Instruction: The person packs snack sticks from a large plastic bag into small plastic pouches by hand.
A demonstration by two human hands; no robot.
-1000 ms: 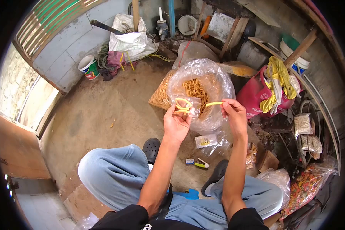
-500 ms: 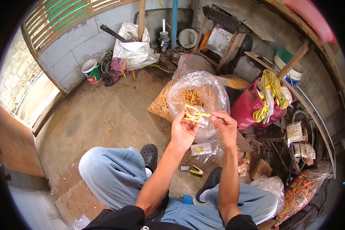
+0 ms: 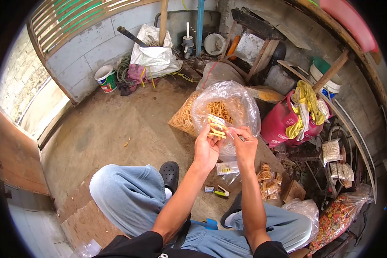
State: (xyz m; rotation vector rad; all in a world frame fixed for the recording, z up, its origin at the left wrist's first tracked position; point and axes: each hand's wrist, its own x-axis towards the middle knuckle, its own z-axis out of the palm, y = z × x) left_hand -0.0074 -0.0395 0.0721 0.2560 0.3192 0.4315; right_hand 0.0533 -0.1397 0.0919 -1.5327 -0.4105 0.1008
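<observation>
My left hand (image 3: 207, 150) is closed round a small clear plastic bag (image 3: 217, 125) with yellow stick snacks in it. On the bag's right side, the fingertips of my right hand (image 3: 245, 145) are pinched together at its edge; the exact grip is too small to make out. Just beyond both hands stands a large open clear bag (image 3: 182, 115) full of brown stick snacks. A pack of clear plastic bags (image 3: 227, 168) lies below my hands. Between my feet on the floor are a green stapler (image 3: 222, 193) and a small blue box (image 3: 209, 189).
Filled small snack packs (image 3: 269, 185) lie right of my right forearm. A pink sack (image 3: 274, 122) with yellow cloth on it stands at the right. A bag of colourful snacks (image 3: 340, 219) is at lower right. A paint bucket (image 3: 105, 79) stands by the wall.
My right hand has moved left, close to my left hand. The yellow sticks that stuck out toward it now lie within the small bag. The view has shifted slightly.
</observation>
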